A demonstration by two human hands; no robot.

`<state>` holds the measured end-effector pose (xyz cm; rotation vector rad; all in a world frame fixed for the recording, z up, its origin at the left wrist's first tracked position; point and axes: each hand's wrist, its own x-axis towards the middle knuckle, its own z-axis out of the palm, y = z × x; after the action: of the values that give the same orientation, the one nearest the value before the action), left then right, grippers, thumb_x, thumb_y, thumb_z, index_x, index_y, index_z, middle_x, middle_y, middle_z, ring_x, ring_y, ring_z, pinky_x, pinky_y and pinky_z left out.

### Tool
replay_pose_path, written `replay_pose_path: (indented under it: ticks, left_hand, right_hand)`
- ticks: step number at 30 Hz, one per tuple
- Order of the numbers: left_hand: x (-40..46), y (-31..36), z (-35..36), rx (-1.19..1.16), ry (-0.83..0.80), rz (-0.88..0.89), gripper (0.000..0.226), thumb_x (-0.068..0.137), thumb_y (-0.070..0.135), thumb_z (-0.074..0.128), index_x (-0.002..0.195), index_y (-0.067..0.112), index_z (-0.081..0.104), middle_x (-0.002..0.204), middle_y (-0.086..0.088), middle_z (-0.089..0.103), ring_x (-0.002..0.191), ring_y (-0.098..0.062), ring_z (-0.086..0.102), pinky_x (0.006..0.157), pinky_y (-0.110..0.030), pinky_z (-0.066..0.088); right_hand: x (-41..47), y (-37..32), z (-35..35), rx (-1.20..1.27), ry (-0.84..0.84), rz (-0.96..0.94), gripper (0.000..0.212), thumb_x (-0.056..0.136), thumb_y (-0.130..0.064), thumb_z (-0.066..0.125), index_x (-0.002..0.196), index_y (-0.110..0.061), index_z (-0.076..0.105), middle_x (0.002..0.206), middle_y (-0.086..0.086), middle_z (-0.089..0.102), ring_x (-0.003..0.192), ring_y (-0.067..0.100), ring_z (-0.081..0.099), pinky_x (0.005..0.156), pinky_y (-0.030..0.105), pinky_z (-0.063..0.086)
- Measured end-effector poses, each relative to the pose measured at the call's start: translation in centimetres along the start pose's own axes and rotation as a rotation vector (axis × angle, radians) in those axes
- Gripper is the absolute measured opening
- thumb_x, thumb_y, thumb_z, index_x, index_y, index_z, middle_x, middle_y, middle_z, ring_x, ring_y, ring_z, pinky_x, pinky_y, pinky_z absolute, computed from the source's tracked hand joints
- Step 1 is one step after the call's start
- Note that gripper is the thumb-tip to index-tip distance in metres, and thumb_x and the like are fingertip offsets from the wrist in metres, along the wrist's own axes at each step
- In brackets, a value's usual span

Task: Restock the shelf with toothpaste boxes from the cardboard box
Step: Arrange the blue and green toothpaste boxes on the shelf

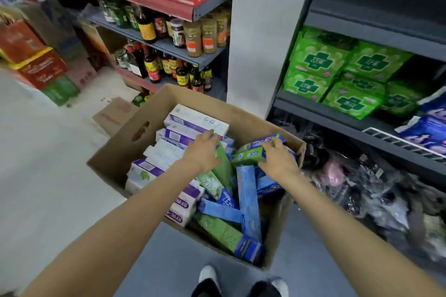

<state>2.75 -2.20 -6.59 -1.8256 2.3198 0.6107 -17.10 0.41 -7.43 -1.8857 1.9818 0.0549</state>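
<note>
I have both hands down in the cardboard box (154, 113) on the floor. My left hand (202, 149) lies on an upright-tilted green toothpaste box (223, 166), fingers curved over its top end near the box's middle; whether they clamp it I cannot tell. My right hand (277, 159) curls its fingers over a green-and-blue toothpaste box (251, 154) by the far right corner, its long axis running left to right. White-and-purple boxes (198, 119) lie stacked along the left wall. The shelf (337, 125) at right holds green packs (318, 60).
</note>
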Motion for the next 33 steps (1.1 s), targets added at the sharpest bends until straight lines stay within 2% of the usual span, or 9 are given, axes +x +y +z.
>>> replay_pose_path:
  ticks: [5,10,15,19,22,25,28,31,33]
  left_hand:
    - [1.5,-0.8,0.8,0.147,-0.111,0.061,0.076,0.086,0.034,0.064,0.148,0.017,0.024,0.159,-0.008,0.001,0.144,-0.029,0.011,0.109,-0.049,0.028]
    - [2.2,-1.4,0.2,0.226,-0.085,0.092,0.063,0.085,0.027,0.067,0.139,0.019,0.037,0.157,-0.010,0.012,0.138,-0.033,0.026,0.104,-0.045,0.033]
    - [2.7,-1.3,0.4,0.258,-0.039,0.117,0.062,0.080,0.032,0.072,0.134,0.020,0.044,0.147,-0.013,0.030,0.127,-0.034,0.038,0.100,-0.045,0.036]
    - [2.1,-2.6,0.0,-0.024,-0.065,0.129,0.060,0.073,0.036,0.078,0.126,0.024,0.052,0.153,-0.010,0.024,0.137,-0.031,0.027,0.108,-0.044,0.029]
    - [0.9,-2.6,-1.0,-0.410,0.060,0.200,0.048,0.070,0.030,0.081,0.110,0.016,0.059,0.146,-0.006,0.036,0.134,-0.022,0.032,0.102,-0.027,0.031]
    - [-0.3,-0.9,-3.7,-0.782,0.135,0.244,0.033,0.076,0.033,0.077,0.095,0.023,0.053,0.099,0.001,0.063,0.088,-0.009,0.055,0.072,-0.022,0.039]
    - [-0.9,2.1,-6.3,-0.958,0.272,0.299,0.032,0.079,0.029,0.075,0.096,0.019,0.050,0.077,0.008,0.061,0.066,0.003,0.054,0.064,-0.014,0.043]
    - [-0.8,6.0,-8.2,-1.093,0.360,0.295,0.040,0.079,0.021,0.074,0.105,0.012,0.046,0.083,0.011,0.060,0.067,0.012,0.055,0.065,-0.008,0.045]
    - [-0.5,9.1,-9.5,-1.143,0.332,0.305,0.030,0.080,0.021,0.073,0.102,0.016,0.052,0.083,0.013,0.061,0.066,0.014,0.056,0.066,-0.009,0.046]
  right_hand:
    - [1.0,0.1,1.1,-0.223,0.018,0.015,0.067,0.089,-0.035,0.060,0.145,-0.017,0.030,0.153,0.006,0.020,0.140,0.029,0.018,0.107,0.044,0.030]
    - [1.4,-0.4,2.4,-0.248,0.179,0.041,0.055,0.087,-0.027,0.063,0.135,-0.011,0.040,0.143,0.010,0.031,0.129,0.031,0.029,0.098,0.042,0.037]
    - [1.9,0.5,2.2,-0.185,0.147,-0.020,0.051,0.085,-0.030,0.066,0.127,-0.007,0.045,0.142,0.012,0.032,0.125,0.034,0.029,0.100,0.038,0.033]
    - [1.5,1.1,0.1,0.293,0.116,-0.005,0.038,0.083,-0.024,0.069,0.109,-0.005,0.050,0.116,0.012,0.051,0.107,0.028,0.045,0.081,0.029,0.032]
    - [0.2,0.8,-1.8,0.605,0.200,-0.002,0.029,0.084,-0.020,0.069,0.099,-0.012,0.046,0.096,0.005,0.057,0.085,0.018,0.053,0.069,0.025,0.036]
    - [-1.0,0.5,-3.9,0.823,0.313,-0.062,0.023,0.083,-0.018,0.070,0.092,-0.018,0.050,0.090,-0.001,0.059,0.079,0.009,0.055,0.073,0.026,0.044]
    - [-1.9,0.6,-6.5,0.977,0.445,-0.075,0.016,0.084,-0.019,0.069,0.089,-0.023,0.055,0.085,-0.008,0.061,0.073,-0.005,0.056,0.071,0.021,0.048]
    - [-2.6,2.1,-9.6,1.120,0.563,-0.054,0.009,0.080,-0.035,0.069,0.082,-0.033,0.061,0.086,-0.007,0.063,0.084,0.010,0.061,0.083,0.041,0.052]
    - [-3.3,3.7,-12.0,1.202,0.630,-0.020,0.007,0.081,-0.040,0.067,0.077,-0.036,0.063,0.088,-0.001,0.062,0.086,0.022,0.059,0.085,0.053,0.050]
